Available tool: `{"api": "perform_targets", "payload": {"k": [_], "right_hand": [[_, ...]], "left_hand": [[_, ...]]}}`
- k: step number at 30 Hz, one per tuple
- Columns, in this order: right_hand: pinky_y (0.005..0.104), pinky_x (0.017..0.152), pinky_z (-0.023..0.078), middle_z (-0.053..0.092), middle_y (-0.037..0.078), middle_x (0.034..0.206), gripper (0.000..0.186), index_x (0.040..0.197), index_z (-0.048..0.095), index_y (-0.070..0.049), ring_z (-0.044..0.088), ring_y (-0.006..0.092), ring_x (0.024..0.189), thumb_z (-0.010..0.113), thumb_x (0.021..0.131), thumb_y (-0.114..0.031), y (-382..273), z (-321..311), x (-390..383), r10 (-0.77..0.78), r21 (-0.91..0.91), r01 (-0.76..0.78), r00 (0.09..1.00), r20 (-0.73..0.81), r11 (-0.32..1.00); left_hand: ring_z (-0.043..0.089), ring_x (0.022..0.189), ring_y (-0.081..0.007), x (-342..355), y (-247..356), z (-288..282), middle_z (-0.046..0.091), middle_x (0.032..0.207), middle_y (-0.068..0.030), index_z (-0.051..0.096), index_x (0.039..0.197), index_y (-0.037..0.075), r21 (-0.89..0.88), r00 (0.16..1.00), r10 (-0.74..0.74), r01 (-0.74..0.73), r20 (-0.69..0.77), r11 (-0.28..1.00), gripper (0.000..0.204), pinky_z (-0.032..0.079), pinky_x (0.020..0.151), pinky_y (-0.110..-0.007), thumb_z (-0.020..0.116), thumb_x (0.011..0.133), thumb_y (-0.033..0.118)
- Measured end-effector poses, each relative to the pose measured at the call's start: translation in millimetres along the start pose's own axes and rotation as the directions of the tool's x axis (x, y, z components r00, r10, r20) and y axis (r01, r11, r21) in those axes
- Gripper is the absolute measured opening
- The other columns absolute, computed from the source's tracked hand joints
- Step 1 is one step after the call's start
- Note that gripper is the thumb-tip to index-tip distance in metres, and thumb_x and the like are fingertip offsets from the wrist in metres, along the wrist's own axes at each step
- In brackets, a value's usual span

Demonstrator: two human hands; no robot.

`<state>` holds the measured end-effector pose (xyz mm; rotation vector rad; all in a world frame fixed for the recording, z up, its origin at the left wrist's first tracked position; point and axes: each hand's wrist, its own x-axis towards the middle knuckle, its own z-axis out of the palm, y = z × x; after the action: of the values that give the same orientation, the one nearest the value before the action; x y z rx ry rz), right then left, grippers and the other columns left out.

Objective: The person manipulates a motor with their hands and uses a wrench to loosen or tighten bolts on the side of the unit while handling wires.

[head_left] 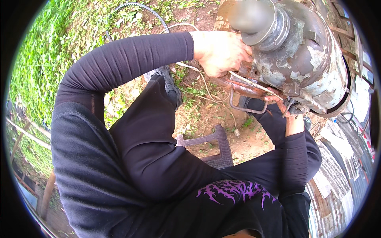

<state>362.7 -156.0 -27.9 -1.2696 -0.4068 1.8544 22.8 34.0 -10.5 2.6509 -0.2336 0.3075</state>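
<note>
A large rusty metal cylinder (309,55) with flaking grey paint, like an old engine or tank, fills the upper right. My left hand (220,51) presses against its side near a ribbed collar, fingers wrapped on a rusty bracket (246,85) at its base. My right hand (283,105) reaches up from below and grips a small metal fitting under the cylinder; its fingers are partly hidden by the part. A thin pale wire (206,85) hangs below my left hand. Both arms wear dark long sleeves.
I sit on a dark plastic chair (218,144) over bare dirt with patches of weeds. Grass (43,51) covers the left side. A black ribbed belt (137,6) lies on the ground at the top. Corrugated metal sheets (341,170) stand at the right.
</note>
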Motion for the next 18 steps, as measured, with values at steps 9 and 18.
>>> {"api": "perform_targets", "payload": {"k": [9, 18], "right_hand": [[0.0637, 0.084, 0.053, 0.039, 0.025, 0.141, 0.069, 0.141, 0.035, -0.004, 0.048, 0.0495, 0.120, 0.059, 0.090, -0.044, -3.7, -1.5, 2.7, -0.017, 0.002, 0.017, 1.000, 0.012, 1.000], [0.0628, 0.084, 0.054, 0.042, 0.023, 0.140, 0.070, 0.141, 0.036, -0.003, 0.050, 0.0480, 0.118, 0.060, 0.089, -0.043, 0.4, -8.6, -0.8, -0.013, -0.003, 0.013, 1.000, 0.009, 1.000]], "left_hand": [[0.051, 0.123, -0.0292, -13.1, -0.6, -2.4, 0.062, 0.116, -0.0136, 0.064, 0.103, 0.004, -0.103, 0.996, 0.047, -0.055, -0.078, 0.993, 0.041, 0.033, 0.109, -0.048, 0.066, 0.064, 0.018], [0.051, 0.122, -0.0300, -13.1, 1.9, 1.5, 0.062, 0.111, -0.0149, 0.067, 0.092, 0.002, -0.040, 0.990, 0.067, -0.072, -0.121, 0.997, 0.033, 0.028, 0.114, -0.049, 0.068, 0.066, 0.022]]}}
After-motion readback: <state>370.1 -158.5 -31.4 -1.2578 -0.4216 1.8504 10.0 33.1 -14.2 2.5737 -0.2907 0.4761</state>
